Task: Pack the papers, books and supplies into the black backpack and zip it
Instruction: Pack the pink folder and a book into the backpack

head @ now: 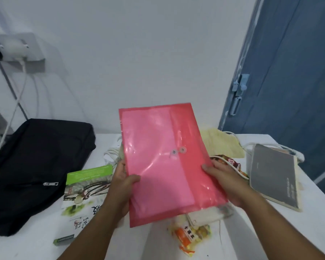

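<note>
Pink folder [163,162] held above table, left hand [123,177] and right hand [223,177] fingers clamped on its edges.

light: even, soft | glare: sheen on pink folder [165,162] | blur: slight | edges: wide-angle bending

backpack [36,166] left on table [289,231], folder [167,162] centre, book [274,175] right

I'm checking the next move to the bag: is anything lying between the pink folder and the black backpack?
Nothing visible stands in the way. The left hand and right hand hold the pink folder above the table; the black backpack lies to its left. Only the flat green-and-white booklet lies between, low down.
</note>
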Demonstrator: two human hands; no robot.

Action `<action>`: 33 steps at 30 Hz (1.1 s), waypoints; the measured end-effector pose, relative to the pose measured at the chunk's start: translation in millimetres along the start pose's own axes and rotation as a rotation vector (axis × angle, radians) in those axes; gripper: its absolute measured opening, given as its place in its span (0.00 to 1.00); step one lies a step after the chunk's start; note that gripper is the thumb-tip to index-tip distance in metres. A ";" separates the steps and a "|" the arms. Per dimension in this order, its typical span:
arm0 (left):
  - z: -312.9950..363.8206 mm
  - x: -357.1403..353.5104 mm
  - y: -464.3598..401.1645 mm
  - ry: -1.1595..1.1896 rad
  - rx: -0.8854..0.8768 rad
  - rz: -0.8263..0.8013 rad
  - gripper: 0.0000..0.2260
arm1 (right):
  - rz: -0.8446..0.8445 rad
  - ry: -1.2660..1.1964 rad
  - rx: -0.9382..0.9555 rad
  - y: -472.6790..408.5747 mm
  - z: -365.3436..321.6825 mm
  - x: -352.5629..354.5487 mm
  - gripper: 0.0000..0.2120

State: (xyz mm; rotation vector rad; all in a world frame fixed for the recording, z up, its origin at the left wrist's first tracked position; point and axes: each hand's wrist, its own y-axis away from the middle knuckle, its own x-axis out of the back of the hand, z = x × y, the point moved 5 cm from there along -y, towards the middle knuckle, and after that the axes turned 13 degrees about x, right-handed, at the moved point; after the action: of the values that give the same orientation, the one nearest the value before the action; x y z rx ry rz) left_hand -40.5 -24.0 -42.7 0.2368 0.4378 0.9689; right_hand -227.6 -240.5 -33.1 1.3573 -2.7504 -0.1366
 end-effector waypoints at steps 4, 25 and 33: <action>17.6 36.0 20.2 0.077 -0.070 0.132 0.22 | -0.321 -0.334 -0.002 -3.0 -23.5 -45.6 0.24; 76.5 338.8 33.0 -0.766 -0.294 0.185 0.21 | 0.001 -0.458 -0.004 -14.7 -1.2 -354.5 0.16; 101.0 431.0 0.5 -1.306 -0.331 0.103 0.05 | 0.280 -0.676 -0.061 15.9 11.0 -383.8 0.13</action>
State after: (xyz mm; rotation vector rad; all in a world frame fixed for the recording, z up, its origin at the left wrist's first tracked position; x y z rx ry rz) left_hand 216.2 336.2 -61.6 0.5286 -0.9272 0.7850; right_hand -8.2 74.5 -51.8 1.0267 -3.3959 -0.7830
